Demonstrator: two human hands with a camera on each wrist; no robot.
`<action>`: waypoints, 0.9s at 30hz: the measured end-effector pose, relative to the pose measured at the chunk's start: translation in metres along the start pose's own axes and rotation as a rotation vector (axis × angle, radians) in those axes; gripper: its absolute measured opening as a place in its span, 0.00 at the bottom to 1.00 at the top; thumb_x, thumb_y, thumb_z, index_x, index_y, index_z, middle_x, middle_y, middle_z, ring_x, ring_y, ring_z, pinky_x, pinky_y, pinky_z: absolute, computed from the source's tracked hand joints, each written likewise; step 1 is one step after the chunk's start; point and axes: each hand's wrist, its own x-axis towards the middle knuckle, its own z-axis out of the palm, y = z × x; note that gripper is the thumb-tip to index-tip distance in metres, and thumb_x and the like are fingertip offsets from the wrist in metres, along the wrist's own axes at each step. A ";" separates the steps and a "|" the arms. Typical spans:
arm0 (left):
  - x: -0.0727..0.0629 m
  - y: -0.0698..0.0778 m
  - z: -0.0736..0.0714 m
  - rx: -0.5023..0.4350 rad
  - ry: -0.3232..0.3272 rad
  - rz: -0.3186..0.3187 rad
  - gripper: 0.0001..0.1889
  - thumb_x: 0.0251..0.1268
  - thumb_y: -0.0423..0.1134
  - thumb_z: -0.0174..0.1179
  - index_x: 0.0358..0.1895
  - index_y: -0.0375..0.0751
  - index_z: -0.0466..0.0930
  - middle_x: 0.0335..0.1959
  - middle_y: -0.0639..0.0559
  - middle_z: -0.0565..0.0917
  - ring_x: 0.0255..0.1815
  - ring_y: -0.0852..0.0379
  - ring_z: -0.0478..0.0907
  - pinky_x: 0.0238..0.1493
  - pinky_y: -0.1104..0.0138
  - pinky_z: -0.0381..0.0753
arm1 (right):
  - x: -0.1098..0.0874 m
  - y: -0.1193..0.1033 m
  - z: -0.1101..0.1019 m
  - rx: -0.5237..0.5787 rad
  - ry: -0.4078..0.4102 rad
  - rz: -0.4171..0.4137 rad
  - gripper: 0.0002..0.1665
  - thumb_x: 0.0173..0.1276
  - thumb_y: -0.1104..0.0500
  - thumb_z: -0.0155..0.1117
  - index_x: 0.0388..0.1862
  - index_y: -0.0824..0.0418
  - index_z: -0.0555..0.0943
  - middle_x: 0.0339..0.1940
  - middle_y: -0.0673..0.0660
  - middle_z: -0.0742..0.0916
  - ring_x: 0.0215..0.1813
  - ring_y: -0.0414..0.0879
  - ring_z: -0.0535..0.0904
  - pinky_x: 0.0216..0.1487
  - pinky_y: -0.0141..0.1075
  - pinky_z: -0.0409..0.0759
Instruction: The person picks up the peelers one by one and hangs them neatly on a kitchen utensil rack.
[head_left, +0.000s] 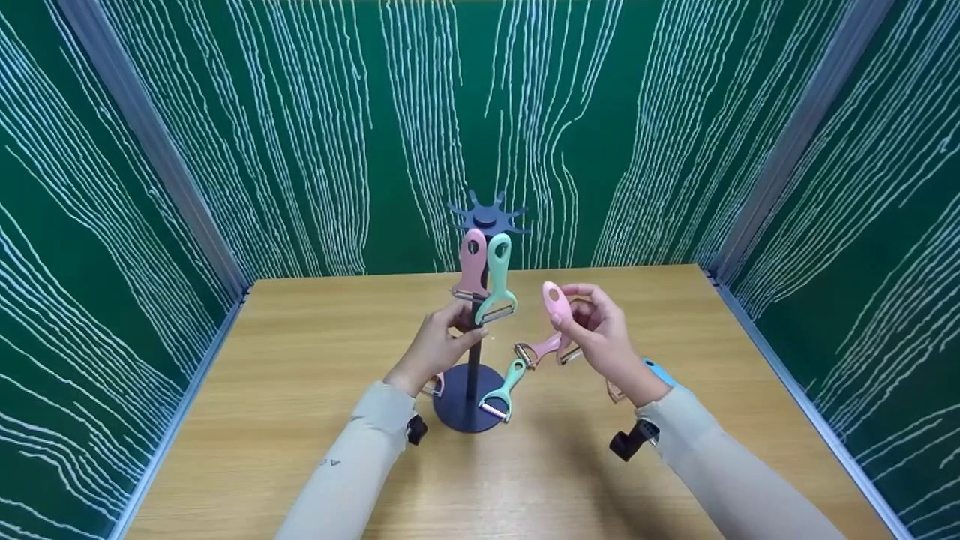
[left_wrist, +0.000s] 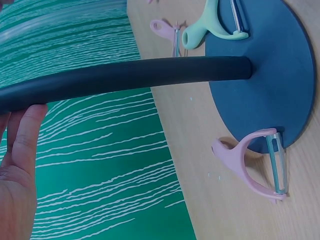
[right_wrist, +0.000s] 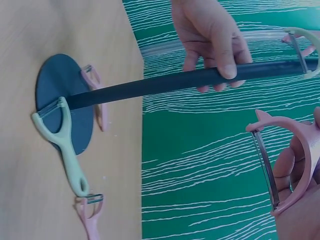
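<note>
My left hand (head_left: 436, 343) grips the upright pole (left_wrist: 125, 75) of a dark display stand, thumb on one side and fingers on the other, just below two hanging peelers. These are a pink peeler (head_left: 471, 274) and a mint green peeler (head_left: 499, 277), hung by their handle holes from the stand's spoked top (head_left: 486, 217). To the right of the pole, my right hand (head_left: 606, 334) pinches another pink peeler (head_left: 556, 301) by its handle, raised above the table. That peeler's handle hole points up and its blade (right_wrist: 266, 167) hangs low.
A mint green peeler (head_left: 512, 384) overlaps the stand's round base (head_left: 457, 416). One pink peeler (left_wrist: 240, 162) lies at the base's left edge, another pink peeler (head_left: 546, 346) farther back. A blue peeler (head_left: 660, 370) is partly hidden behind my right wrist. Green walls (head_left: 300, 150) enclose the wooden table (head_left: 315, 337).
</note>
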 end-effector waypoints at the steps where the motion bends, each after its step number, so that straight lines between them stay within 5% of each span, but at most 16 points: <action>1: 0.000 0.000 0.000 0.000 -0.001 0.000 0.07 0.80 0.39 0.67 0.54 0.49 0.82 0.47 0.51 0.88 0.54 0.51 0.84 0.65 0.49 0.85 | 0.001 -0.002 0.000 -0.003 0.003 -0.008 0.23 0.73 0.77 0.65 0.64 0.78 0.72 0.34 0.50 0.88 0.34 0.40 0.83 0.30 0.30 0.85; 7: 0.000 0.000 0.000 -0.004 -0.002 0.010 0.07 0.80 0.39 0.66 0.55 0.48 0.82 0.49 0.49 0.88 0.54 0.51 0.84 0.66 0.48 0.85 | 0.008 -0.012 0.000 -0.024 0.035 -0.026 0.22 0.72 0.77 0.66 0.63 0.77 0.74 0.36 0.49 0.89 0.37 0.40 0.83 0.36 0.27 0.83; 27: 0.001 -0.001 0.000 -0.003 -0.008 0.001 0.09 0.79 0.41 0.67 0.56 0.51 0.82 0.50 0.48 0.88 0.56 0.50 0.84 0.66 0.48 0.85 | 0.021 -0.040 0.000 -0.050 0.049 -0.070 0.23 0.74 0.75 0.67 0.65 0.72 0.75 0.36 0.50 0.90 0.34 0.41 0.83 0.34 0.28 0.83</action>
